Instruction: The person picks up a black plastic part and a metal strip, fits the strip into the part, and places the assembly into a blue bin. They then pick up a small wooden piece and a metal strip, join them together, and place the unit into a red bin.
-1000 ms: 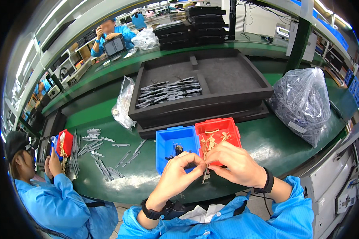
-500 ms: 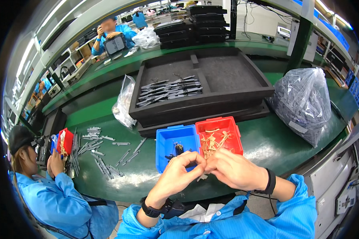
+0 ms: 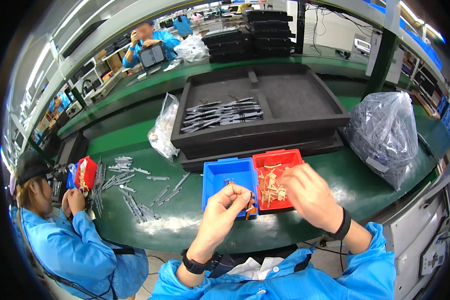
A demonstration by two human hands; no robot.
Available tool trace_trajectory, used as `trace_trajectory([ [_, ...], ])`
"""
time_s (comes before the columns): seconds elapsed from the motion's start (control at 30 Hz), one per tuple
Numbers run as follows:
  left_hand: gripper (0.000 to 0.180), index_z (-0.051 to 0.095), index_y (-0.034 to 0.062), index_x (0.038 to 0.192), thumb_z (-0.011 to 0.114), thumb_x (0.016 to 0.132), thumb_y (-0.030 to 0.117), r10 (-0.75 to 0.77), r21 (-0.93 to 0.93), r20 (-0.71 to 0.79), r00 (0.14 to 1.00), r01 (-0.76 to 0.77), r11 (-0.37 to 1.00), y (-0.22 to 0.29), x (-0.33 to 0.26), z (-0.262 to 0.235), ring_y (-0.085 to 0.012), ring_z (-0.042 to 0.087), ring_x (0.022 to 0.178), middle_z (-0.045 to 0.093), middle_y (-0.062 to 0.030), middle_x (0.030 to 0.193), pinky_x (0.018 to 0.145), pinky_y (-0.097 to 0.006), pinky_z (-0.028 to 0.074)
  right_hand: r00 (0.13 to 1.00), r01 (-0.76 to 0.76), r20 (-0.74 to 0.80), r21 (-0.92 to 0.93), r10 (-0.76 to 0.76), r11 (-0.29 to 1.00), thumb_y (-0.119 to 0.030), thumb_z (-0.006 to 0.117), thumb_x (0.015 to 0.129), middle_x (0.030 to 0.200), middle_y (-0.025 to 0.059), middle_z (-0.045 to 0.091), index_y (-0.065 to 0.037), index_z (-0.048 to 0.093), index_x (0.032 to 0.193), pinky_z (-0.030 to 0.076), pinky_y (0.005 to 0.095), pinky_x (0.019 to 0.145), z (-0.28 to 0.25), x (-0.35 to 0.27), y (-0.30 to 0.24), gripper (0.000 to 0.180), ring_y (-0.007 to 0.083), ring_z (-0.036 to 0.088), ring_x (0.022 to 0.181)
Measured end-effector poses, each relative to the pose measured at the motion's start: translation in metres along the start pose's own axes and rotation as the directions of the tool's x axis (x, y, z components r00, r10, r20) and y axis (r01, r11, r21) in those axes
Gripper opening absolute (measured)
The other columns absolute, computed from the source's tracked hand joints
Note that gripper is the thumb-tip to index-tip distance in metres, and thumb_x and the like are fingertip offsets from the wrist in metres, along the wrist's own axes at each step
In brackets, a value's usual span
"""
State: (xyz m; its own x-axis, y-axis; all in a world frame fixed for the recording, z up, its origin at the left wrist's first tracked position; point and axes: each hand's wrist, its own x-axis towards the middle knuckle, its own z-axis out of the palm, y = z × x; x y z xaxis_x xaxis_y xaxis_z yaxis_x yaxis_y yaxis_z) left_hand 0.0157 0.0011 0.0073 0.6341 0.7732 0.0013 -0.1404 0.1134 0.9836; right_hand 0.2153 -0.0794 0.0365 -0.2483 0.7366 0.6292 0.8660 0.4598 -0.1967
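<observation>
Over the front of a blue bin (image 3: 219,170), my left hand (image 3: 220,212) pinches a small dark and orange strip (image 3: 250,204) between thumb and forefinger. The strip hangs down past the bin's front corner. My right hand (image 3: 312,200) is raised at the right side of a red bin (image 3: 291,156), apart from my left. Its fingers are bent and smeared by motion, so I cannot make out anything in them. Tan paper-like scraps (image 3: 270,189) lie in the red bin. Small dark pieces in the blue bin are mostly hidden behind my left hand.
Behind the bins stands a large black foam tray (image 3: 295,95) holding a pile of thin grey strips (image 3: 222,114). A full clear bag (image 3: 382,135) sits at right, a smaller one (image 3: 164,130) at left. Loose grey parts (image 3: 132,200) lie near a seated co-worker (image 3: 60,235).
My hands were together over the bins. Now my right hand has moved away to the right, while my left keeps the small strip. The view has shifted slightly.
</observation>
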Motion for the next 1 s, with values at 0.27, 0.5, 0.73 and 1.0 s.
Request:
trace_trajectory([
  [0.27,0.012,0.056,-0.0007,0.094,0.053,0.091,0.011,0.0,-0.046,-0.034,0.999,-0.002,0.999,0.0,-0.002,0.003,-0.0061,0.055,0.078,0.06,-0.0025,0.084,0.072,-0.021,0.043,0.998,0.063,0.001,0.145,-0.064,0.987,-0.014,0.069,0.07,0.088,0.0068,0.058,-0.004,0.057,0.093,0.044,0.0359,0.077,0.025,-0.004,-0.023,0.028,0.0233,0.055,0.084],
  [0.5,0.013,0.056,0.0,0.095,0.052,0.091,0.011,-0.005,-0.09,-0.017,1.0,0.003,0.996,-0.005,-0.007,-0.004,-0.0115,0.059,0.082,0.062,-0.0068,0.084,0.075,-0.025,0.046,0.976,0.208,-0.067,0.005,-0.208,0.978,-0.007,0.068,0.065,0.078,0.0059,0.056,-0.004,0.058,0.084,0.044,0.0328,0.069,0.033,-0.004,-0.029,0.022,0.0207,0.055,0.073],
  [0.73,0.019,0.056,0.0003,0.1,0.052,0.091,0.017,0.069,0.026,-0.039,0.997,-0.068,0.997,0.014,-0.011,-0.055,-0.0165,0.062,0.077,0.064,-0.01,0.08,0.074,-0.029,0.048,0.819,-0.531,0.251,0.673,0.516,0.515,-0.008,0.053,0.089,0.068,0.0028,0.05,-0.002,0.049,0.09,0.036,0.02,0.054,0.022,-0.017,-0.043,0.008,0.005,0.047,0.059],
  [1.0,0.01,0.063,0.0001,0.08,0.064,0.073,0.008,0.409,0.975,-0.126,0.904,0.037,0.218,-0.001,0.017,-0.16,-0.0252,0.063,0.069,0.063,-0.0134,0.076,0.063,-0.033,0.049,0.631,-0.668,0.622,0.74,0.462,-0.083,-0.016,0.053,0.092,0.068,-0.0057,0.046,-0.007,0.046,0.096,0.029,0.0172,0.049,0.02,-0.025,-0.023,0.012,0.0012,0.039,0.057],
])
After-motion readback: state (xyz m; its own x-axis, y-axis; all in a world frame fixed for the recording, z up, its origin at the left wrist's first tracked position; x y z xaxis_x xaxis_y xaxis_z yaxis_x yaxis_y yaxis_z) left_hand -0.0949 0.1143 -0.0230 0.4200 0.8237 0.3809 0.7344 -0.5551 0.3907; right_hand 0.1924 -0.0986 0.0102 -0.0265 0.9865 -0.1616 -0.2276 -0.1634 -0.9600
